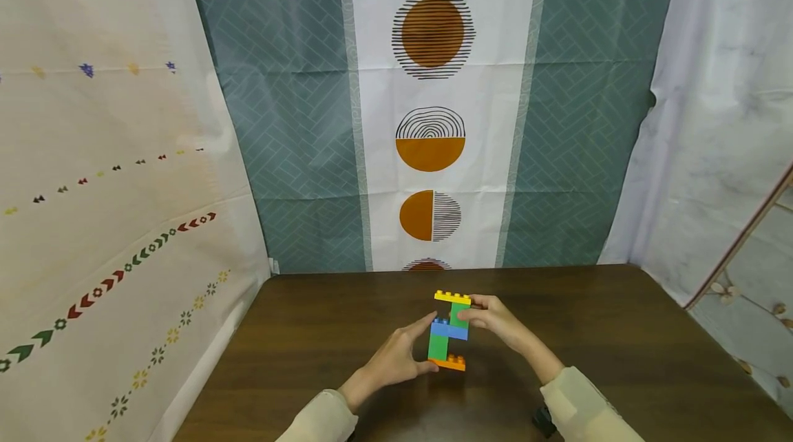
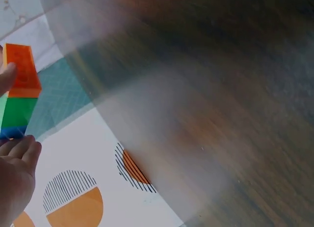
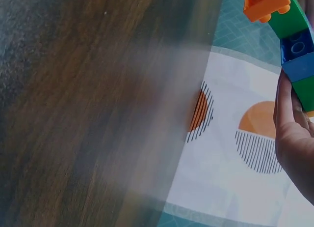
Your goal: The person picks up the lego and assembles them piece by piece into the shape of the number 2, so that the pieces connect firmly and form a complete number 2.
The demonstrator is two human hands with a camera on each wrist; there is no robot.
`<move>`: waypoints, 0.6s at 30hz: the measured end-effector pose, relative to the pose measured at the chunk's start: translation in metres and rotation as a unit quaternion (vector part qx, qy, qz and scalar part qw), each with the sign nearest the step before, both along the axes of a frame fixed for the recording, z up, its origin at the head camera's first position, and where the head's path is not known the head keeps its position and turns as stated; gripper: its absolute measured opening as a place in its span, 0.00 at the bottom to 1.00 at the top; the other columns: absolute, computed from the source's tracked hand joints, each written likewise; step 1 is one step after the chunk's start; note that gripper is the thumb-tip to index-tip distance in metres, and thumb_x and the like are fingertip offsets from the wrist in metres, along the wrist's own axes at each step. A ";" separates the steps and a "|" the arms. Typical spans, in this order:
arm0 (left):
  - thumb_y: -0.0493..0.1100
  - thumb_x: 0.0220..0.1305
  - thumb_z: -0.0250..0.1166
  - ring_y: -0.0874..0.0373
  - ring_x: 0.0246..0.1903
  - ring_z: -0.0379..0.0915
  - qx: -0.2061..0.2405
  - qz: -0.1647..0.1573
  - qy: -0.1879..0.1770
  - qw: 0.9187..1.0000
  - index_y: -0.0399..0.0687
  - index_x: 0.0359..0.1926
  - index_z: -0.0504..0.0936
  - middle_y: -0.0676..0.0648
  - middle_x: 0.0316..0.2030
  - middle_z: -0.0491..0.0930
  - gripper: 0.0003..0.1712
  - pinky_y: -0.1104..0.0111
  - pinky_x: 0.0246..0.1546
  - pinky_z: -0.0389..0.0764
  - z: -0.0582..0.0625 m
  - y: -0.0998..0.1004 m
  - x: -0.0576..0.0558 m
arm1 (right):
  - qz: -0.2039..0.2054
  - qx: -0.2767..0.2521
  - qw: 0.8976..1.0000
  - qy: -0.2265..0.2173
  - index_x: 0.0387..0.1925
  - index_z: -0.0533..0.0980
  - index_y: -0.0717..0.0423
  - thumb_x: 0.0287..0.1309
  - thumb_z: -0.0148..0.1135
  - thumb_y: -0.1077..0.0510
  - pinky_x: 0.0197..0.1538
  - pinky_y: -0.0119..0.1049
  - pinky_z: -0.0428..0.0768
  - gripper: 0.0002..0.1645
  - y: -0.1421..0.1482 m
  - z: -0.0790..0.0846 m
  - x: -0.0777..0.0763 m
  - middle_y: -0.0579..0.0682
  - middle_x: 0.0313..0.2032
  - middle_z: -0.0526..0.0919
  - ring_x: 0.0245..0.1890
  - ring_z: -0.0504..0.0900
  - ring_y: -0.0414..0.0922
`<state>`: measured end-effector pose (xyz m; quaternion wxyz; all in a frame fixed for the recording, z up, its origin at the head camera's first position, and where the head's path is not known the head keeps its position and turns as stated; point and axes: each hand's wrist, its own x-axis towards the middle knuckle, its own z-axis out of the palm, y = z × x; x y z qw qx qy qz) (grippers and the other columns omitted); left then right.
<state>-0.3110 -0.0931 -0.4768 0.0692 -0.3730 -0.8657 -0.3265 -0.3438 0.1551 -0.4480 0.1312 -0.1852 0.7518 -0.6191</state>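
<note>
Between both hands is a zigzag stack of toy building bricks, held up over the table. From the bottom it runs orange brick (image 1: 455,363), lower green brick (image 1: 438,347), blue brick (image 1: 457,332), upper green brick (image 1: 459,316) and yellow brick (image 1: 452,297). My left hand (image 1: 394,358) holds the left side, thumb at the orange brick and fingertips by the blue one. Gripping the upper green brick from the right is my right hand (image 1: 495,323). In the right wrist view, the hollow underside of the blue brick (image 3: 298,47) shows where it overhangs.
The dark wooden table (image 1: 297,345) lies below. A patterned curtain (image 1: 297,118) hangs behind its far edge, with a printed cloth (image 1: 111,173) at left and a pale sheet (image 1: 712,84) at right. A small black object (image 1: 544,421) is beside the right sleeve.
</note>
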 end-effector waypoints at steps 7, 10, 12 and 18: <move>0.47 0.49 0.77 0.46 0.59 0.76 0.026 -0.006 0.017 0.999 0.35 0.66 0.68 0.38 0.63 0.74 0.47 0.57 0.58 0.78 -0.004 -0.003 -0.001 | -0.020 0.011 0.999 0.026 0.67 0.60 0.72 0.64 0.59 0.51 0.57 0.46 0.80 0.40 -0.006 -0.006 0.001 0.71 0.63 0.69 0.58 0.78 0.54; 0.50 0.50 0.77 0.46 0.59 0.76 0.027 -0.007 0.009 1.000 0.31 0.65 0.69 0.37 0.62 0.75 0.46 0.57 0.57 0.78 -0.005 -0.003 -0.002 | -0.037 0.043 0.994 0.095 0.69 0.61 0.63 0.64 0.60 0.51 0.56 0.55 0.79 0.38 -0.010 -0.009 0.001 0.69 0.67 0.65 0.63 0.69 0.65; 0.51 0.50 0.76 0.46 0.58 0.77 0.028 -0.007 0.008 1.000 0.30 0.64 0.69 0.36 0.62 0.75 0.46 0.56 0.56 0.79 -0.005 -0.003 -0.003 | -0.040 0.067 0.987 0.143 0.69 0.63 0.60 0.64 0.60 0.52 0.57 0.59 0.77 0.36 -0.012 -0.011 0.002 0.67 0.68 0.64 0.65 0.66 0.68; 0.53 0.50 0.75 0.44 0.55 0.78 0.039 0.000 0.005 0.999 0.26 0.62 0.71 0.33 0.59 0.76 0.46 0.56 0.53 0.81 -0.009 -0.004 -0.007 | 0.009 0.117 0.978 0.170 0.73 0.53 0.62 0.58 0.68 0.50 0.61 0.64 0.71 0.50 -0.010 -0.013 0.003 0.71 0.71 0.56 0.64 0.64 0.75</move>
